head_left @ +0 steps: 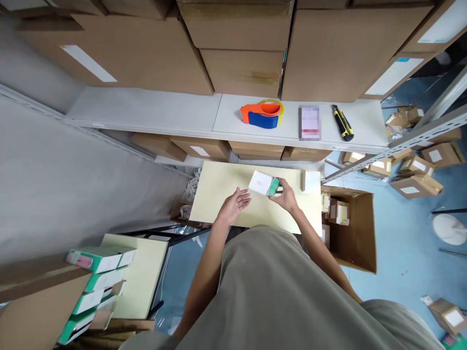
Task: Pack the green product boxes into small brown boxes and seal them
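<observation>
A small white and green box [261, 183] is tilted above the cream tabletop [215, 194]. My right hand [286, 196] grips it by its green end, thumb and fingers on either side. Just left of the box, my left hand [234, 205] is open, palm toward the box, fingers stretched out and touching nothing that I can see. A white box [311, 181] stands at the table's right back corner, apart from both hands.
On the shelf above lie an orange and blue tape dispenser [261, 114], a pale card [309, 123] and a yellow-black box cutter [342, 123]. A large open carton [355, 233] stands right of the table. Green and white boxes [97, 279] are stacked at lower left.
</observation>
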Tool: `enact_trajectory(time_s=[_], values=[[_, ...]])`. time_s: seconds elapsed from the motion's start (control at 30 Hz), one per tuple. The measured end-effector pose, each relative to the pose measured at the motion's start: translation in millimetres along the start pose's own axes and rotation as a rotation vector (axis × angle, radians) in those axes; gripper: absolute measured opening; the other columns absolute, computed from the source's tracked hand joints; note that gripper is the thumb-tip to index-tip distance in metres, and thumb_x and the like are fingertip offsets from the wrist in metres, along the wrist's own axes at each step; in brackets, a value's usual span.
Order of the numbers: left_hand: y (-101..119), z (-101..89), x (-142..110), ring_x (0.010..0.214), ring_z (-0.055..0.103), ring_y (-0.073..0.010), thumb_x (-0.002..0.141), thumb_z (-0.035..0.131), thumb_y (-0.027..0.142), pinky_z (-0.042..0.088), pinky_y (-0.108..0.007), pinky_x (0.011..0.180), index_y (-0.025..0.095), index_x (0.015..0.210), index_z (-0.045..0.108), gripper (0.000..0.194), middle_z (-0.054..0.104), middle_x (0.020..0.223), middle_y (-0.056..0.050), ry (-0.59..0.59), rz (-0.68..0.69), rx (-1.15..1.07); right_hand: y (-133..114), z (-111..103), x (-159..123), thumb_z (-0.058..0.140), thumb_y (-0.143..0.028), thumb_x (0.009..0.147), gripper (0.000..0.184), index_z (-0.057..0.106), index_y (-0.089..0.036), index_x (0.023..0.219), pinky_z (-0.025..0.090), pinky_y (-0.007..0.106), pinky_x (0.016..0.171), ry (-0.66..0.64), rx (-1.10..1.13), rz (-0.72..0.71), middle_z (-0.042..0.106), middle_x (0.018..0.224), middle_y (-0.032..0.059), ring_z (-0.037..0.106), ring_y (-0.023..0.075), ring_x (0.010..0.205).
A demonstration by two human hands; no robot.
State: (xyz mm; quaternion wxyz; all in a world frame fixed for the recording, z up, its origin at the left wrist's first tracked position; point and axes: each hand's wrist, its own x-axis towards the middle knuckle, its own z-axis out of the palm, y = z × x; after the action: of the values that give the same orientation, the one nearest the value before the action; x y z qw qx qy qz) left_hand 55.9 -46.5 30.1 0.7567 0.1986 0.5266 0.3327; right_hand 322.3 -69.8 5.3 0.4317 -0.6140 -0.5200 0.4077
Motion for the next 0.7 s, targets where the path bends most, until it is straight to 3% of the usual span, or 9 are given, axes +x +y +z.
enact_trajectory(time_s=[0.07,0.17,0.27,0.37,0.53,0.63,0.7], values=[[-2,-2.8,8,0.092,0.078,-0.0191,0.085,0.09,0.039,0.062,-0.035,0.1,0.017,0.112,0.077,0.037,0.081,0.1,-0.01,0.08,0.014,-0.012,-8,14,-5,0.097,-0.044,0.066,0.075,0.071,-0.026,0.133,0.07,0.042,0.084,-0.033,0.22,0.171,0.079,0.13,0.0094,0.076,0.03,0.109],[-4,-6.1,14,0.108,0.078,-0.0208,0.074,0.088,0.02,0.058,-0.039,0.11,0.02,0.119,0.075,0.046,0.082,0.119,-0.011,0.01,0.022,-0.038,-21,35,-9,0.097,-0.058,0.071,0.068,0.074,-0.026,0.126,0.069,0.036,0.077,-0.125,0.54,0.367,0.082,0.121,0.0074,0.078,0.025,0.097],[-1,-11.2,15,0.122,0.077,-0.0286,0.08,0.088,0.034,0.058,-0.049,0.113,0.022,0.12,0.075,0.044,0.082,0.128,-0.013,-0.16,-0.071,-0.072,-28,50,-10,0.092,-0.07,0.076,0.066,0.076,-0.022,0.119,0.07,0.036,0.074,-0.17,0.709,0.481,0.084,0.11,0.0085,0.079,0.0229,0.087],[3,-19.4,14,0.12,0.079,-0.0328,0.086,0.089,0.051,0.061,-0.053,0.109,0.023,0.122,0.074,0.047,0.082,0.126,-0.014,-0.305,-0.191,-0.079,-31,62,-8,0.093,-0.073,0.076,0.067,0.076,-0.02,0.114,0.068,0.032,0.069,-0.175,0.747,0.499,0.084,0.102,0.0085,0.078,0.0216,0.083],[8,-40.6,14,0.113,0.082,-0.0279,0.087,0.095,0.046,0.063,-0.042,0.105,0.025,0.133,0.067,0.058,0.081,0.133,-0.012,-0.469,-0.151,-0.129,-42,79,-8,0.091,-0.076,0.077,0.067,0.076,-0.019,0.109,0.059,0.026,0.053,-0.206,0.715,0.473,0.076,0.081,0.0032,0.068,0.015,0.063],[15,-57.1,16,0.111,0.082,-0.0271,0.084,0.099,0.039,0.065,-0.039,0.102,0.026,0.138,0.063,0.065,0.08,0.136,-0.01,-0.488,-0.133,-0.143,-52,86,-5,0.088,-0.078,0.08,0.065,0.077,-0.019,0.106,0.049,0.024,0.045,-0.237,0.617,0.426,0.067,0.073,-0.0007,0.058,0.0113,0.053],[21,-67.8,18,0.114,0.082,-0.0256,0.081,0.101,0.029,0.064,-0.039,0.106,0.027,0.138,0.062,0.069,0.08,0.135,-0.007,-0.44,-0.094,-0.136,-58,90,-1,0.086,-0.077,0.082,0.066,0.078,-0.02,0.114,0.051,0.026,0.046,-0.216,0.491,0.385,0.071,0.083,0.0016,0.059,0.0119,0.055]])
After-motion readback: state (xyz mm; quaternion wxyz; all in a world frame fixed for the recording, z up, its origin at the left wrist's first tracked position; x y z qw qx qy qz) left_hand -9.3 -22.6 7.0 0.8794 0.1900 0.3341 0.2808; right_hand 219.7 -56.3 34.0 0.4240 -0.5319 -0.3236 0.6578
